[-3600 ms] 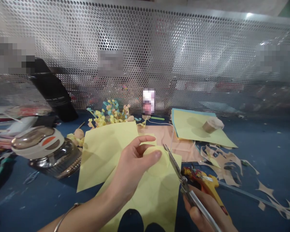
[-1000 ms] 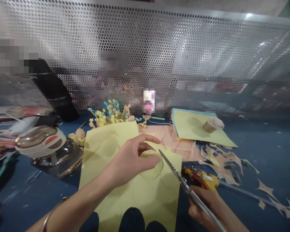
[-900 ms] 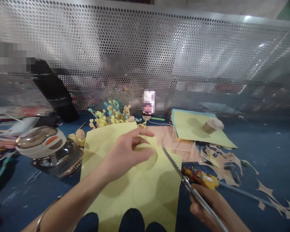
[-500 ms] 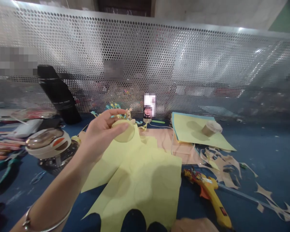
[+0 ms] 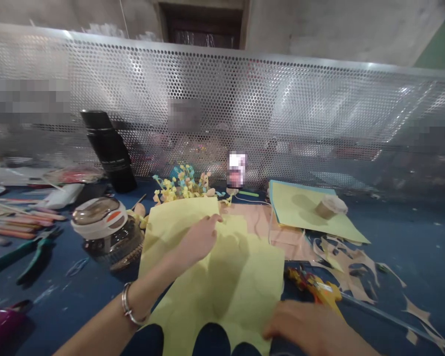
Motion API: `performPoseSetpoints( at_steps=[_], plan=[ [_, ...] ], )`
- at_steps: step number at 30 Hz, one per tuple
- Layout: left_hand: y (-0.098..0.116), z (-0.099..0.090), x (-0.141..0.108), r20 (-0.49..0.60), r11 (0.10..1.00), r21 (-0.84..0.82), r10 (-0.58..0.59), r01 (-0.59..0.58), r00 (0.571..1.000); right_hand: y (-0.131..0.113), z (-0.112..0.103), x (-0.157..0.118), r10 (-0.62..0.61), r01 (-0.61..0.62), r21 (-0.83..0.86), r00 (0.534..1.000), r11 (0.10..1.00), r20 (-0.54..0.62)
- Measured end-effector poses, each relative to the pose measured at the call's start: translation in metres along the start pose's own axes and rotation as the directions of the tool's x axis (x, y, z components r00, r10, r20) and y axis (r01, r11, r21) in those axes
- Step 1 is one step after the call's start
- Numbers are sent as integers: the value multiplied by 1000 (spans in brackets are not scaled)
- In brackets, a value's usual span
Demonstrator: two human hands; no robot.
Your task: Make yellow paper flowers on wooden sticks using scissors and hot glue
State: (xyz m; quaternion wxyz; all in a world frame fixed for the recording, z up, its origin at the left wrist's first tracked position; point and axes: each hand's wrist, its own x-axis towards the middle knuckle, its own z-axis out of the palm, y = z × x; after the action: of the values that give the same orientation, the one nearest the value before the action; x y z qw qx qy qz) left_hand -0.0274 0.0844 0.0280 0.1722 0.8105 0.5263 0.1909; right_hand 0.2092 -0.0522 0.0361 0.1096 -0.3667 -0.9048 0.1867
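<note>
Large yellow paper sheets (image 5: 244, 277) overlap at the middle of the table, with dark rounded shapes along their near edge. My left hand (image 5: 200, 240), with a silver bracelet on its wrist, rests over the upper sheet, fingers curled near its right side; whether they pinch the paper is hard to see. My right hand (image 5: 300, 321) is low at the right, by the sheets' lower right edge, blurred, its fingertips pointing left and partly hidden. Just beyond it lies a yellow glue gun (image 5: 328, 291), partly covered by that hand.
A glass jar (image 5: 109, 232), black bottle (image 5: 111, 153), pliers (image 5: 37, 252) and pencils stand or lie left. Small yellow and blue flowers (image 5: 185, 185) sit behind the sheets. Tape roll (image 5: 330, 206) on stacked paper, and paper scraps (image 5: 352, 262), at right. A perforated metal panel (image 5: 215, 113) spans the back.
My left hand has moved right and down onto the sheet; the round yellow piece it held no longer shows. The upper sheet lies differently, uncovering the flowers. My right hand has come further into view.
</note>
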Motion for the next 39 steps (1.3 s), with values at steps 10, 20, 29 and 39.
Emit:
performPoseSetpoints(
  at_steps=[10,20,29,39],
  plan=[
    [13,17,-41,98,991,-72,119,-112,988,28,-35,76,134,-147,-31,958,989,-253],
    [7,-35,-23,-183,970,-241,-15,-30,983,77,-23,178,-5,-47,-181,962,982,-273],
    [7,-18,-33,-121,947,-317,10,-49,993,85,3,217,-63,-23,-280,954,960,-293],
    [-11,-26,-33,-168,966,-253,10,-53,986,70,0,192,-129,54,-297,962,953,-239]
  ],
)
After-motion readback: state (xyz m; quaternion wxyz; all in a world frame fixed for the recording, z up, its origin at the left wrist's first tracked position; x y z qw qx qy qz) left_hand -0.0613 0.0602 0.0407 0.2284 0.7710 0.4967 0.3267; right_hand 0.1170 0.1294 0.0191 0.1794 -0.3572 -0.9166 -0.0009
